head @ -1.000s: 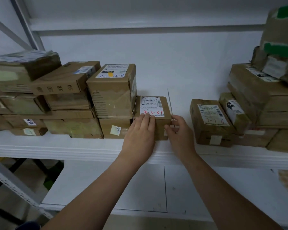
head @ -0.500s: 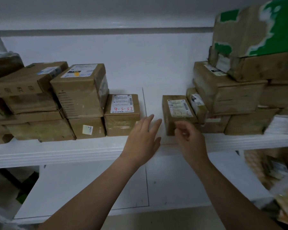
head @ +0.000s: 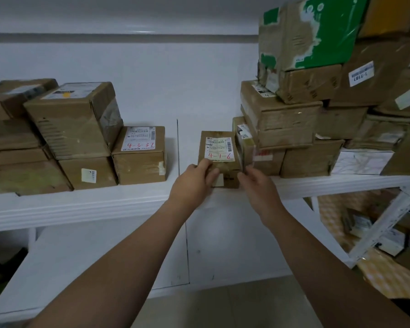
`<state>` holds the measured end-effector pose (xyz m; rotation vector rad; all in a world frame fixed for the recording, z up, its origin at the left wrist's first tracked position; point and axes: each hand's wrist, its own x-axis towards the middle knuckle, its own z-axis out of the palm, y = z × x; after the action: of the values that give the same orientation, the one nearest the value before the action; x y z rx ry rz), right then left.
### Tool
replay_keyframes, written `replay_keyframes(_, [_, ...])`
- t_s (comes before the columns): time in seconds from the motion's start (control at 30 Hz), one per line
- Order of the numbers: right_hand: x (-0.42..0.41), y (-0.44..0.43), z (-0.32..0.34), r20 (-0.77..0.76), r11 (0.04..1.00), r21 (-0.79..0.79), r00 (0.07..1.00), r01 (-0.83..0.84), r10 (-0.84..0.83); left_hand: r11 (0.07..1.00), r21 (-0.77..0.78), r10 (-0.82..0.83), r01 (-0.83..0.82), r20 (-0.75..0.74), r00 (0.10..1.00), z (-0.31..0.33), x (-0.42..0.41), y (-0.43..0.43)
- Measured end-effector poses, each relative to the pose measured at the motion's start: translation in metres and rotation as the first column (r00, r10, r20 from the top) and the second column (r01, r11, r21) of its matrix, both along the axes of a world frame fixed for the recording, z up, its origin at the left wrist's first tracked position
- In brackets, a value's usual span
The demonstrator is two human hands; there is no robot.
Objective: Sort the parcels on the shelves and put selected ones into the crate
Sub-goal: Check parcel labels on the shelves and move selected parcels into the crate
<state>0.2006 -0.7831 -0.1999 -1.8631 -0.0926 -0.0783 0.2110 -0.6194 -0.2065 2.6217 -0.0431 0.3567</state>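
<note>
Both our left hand point(head: 193, 184) and right hand point(head: 258, 187) clasped the small brown cardboard parcel point(head: 219, 150), seemingly stiff and light, by its near corners.

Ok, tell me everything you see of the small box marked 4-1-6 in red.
The small brown cardboard box lies flat on the white shelf. Its top carries a white barcode label with 4-1-6 in red handwriting. Its right side sits against a narrow cardboard parcel. The left grip holds its front left corner; the right grip, blurred, meets its front right corner.
</note>
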Motion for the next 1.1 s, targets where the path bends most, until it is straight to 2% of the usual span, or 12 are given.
replay_keyframes(0.1, [-0.004, 0.015, -0.003, -0.030, 0.996, 0.080, 0.999, -0.043, 0.046, 0.994, -0.070, 0.089, -0.086, 0.042, 0.995, -0.001, -0.025, -0.003])
replay_keyframes(0.17, [-0.007, 0.025, -0.007, -0.056, 0.991, 0.123, 0.997, -0.044, 0.051, 0.973, -0.187, 0.141, -0.132, 0.037, 0.989, 0.001, -0.039, -0.006])
replay_keyframes(0.27, [-0.012, 0.035, -0.011, -0.071, 0.984, 0.177, 0.997, -0.026, 0.040, 0.891, -0.423, 0.192, -0.167, 0.015, 0.981, 0.002, -0.050, -0.009])
replay_keyframes(0.33, [-0.016, 0.037, -0.012, -0.068, 0.976, 0.218, 0.997, -0.017, 0.033, 0.832, -0.513, 0.247, -0.210, 0.004, 0.969, 0.002, -0.053, -0.006])
replay_keyframes(0.4, [-0.017, 0.037, -0.013, -0.091, 0.962, 0.273, 0.995, -0.016, 0.043, 0.731, -0.644, 0.286, -0.224, -0.009, 0.958, -0.001, -0.055, -0.002])
replay_keyframes(0.5, [-0.021, 0.034, -0.011, -0.117, 0.946, 0.320, 0.988, -0.060, 0.102, 0.438, -0.882, 0.230, -0.172, -0.075, 0.970, -0.006, -0.067, 0.001])
replay_keyframes(0.53, [-0.022, 0.032, -0.012, -0.106, 0.942, 0.323, 0.986, -0.090, 0.131, 0.387, -0.909, 0.203, -0.155, -0.080, 0.976, -0.008, -0.072, 0.002])
replay_keyframes(0.6, [-0.023, 0.027, -0.013, -0.056, 0.929, 0.332, 0.980, -0.161, 0.190, 0.406, -0.907, 0.169, -0.110, -0.043, 0.985, -0.013, -0.080, 0.004])
replay_keyframes(0.67, [-0.024, 0.022, -0.014, 0.031, 0.907, 0.336, 0.966, -0.253, 0.258, 0.434, -0.901, 0.117, -0.003, 0.054, 0.992, -0.014, -0.084, 0.006])
replay_keyframes(0.8, [-0.027, 0.017, -0.014, 0.185, 0.857, 0.273, 0.898, -0.437, 0.399, 0.451, -0.881, 0.048, 0.143, 0.184, 0.982, -0.011, -0.091, 0.015])
replay_keyframes(0.97, [-0.033, 0.022, -0.016, 0.251, 0.842, 0.264, 0.877, -0.470, 0.410, 0.555, -0.820, 0.088, 0.138, 0.223, 0.971, -0.007, -0.097, 0.026])
replay_keyframes(1.1, [-0.036, 0.027, -0.014, 0.270, 0.853, 0.251, 0.879, -0.458, 0.393, 0.557, -0.822, 0.116, 0.122, 0.222, 0.968, -0.009, -0.098, 0.029])
